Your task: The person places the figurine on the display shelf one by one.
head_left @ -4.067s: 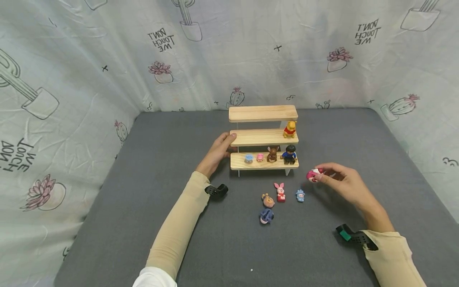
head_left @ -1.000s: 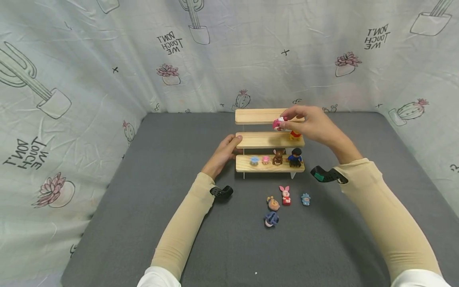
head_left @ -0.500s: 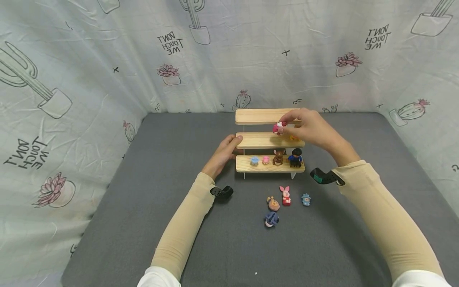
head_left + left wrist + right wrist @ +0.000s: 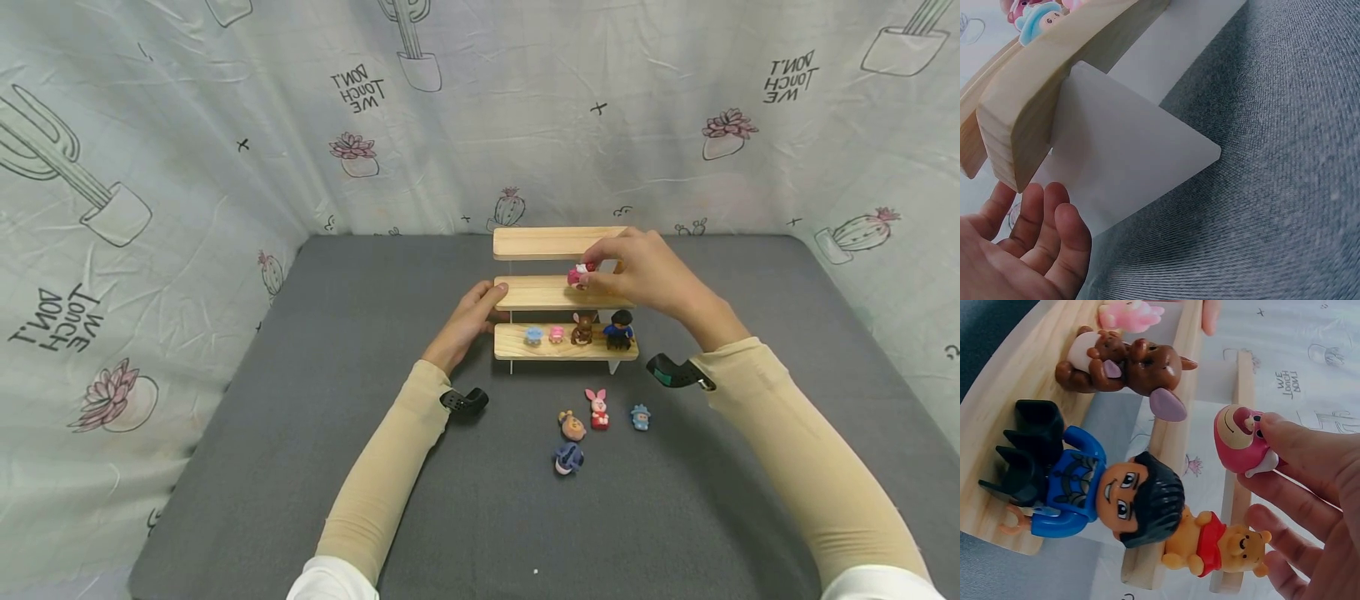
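A patterned cloth [image 4: 480,125] is hanging behind the grey table [image 4: 360,400]. My left hand [image 4: 467,321] is gripping the 3-tier shelf [image 4: 536,241]; its bottom board [image 4: 510,345] is bearing 4 figures [image 4: 581,332]. Over the middle board [image 4: 534,293], my right hand [image 4: 648,272] is pinching the pink figure [image 4: 1235,447], its face pointing toward my wrist, long axis unclear, beside the yellow bear [image 4: 1210,547].

A pale curtain [image 4: 510,133], printed with potted plants [image 4: 356,155] and black lettering [image 4: 357,89], hangs behind the grey tabletop [image 4: 337,333], where a tiny white speck [image 4: 536,572] lies.
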### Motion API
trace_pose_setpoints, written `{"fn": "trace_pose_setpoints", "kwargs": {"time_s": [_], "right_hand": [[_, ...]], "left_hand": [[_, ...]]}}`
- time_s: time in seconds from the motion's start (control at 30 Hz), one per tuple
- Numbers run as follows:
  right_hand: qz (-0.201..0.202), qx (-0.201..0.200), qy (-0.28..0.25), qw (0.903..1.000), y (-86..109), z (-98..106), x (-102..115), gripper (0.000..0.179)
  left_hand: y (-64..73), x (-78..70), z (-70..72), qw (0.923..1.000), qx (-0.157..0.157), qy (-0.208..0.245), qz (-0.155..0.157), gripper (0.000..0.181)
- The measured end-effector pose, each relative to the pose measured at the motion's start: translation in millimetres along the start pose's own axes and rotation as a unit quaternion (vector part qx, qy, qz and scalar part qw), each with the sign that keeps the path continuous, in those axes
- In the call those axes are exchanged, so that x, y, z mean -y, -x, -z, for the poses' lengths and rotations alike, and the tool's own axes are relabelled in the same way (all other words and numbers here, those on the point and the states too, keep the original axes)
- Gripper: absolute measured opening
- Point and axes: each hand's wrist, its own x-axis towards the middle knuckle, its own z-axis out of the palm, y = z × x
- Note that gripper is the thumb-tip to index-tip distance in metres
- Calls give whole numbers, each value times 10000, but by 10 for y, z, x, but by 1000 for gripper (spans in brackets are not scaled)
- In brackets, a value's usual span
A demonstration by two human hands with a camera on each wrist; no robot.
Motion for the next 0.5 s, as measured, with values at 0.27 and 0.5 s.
{"fn": "trace_pose_setpoints", "kwargs": {"time_s": [0.27,0.5], "right_hand": [[-52,1,151,9999,18,-33,14,26],[-14,-82,257,9996,26,-58,15,27]], "left_hand": [[2,10,2,10000,2,-7,-7,55],[4,16,0,10000,13,-12,-35,57]]}}
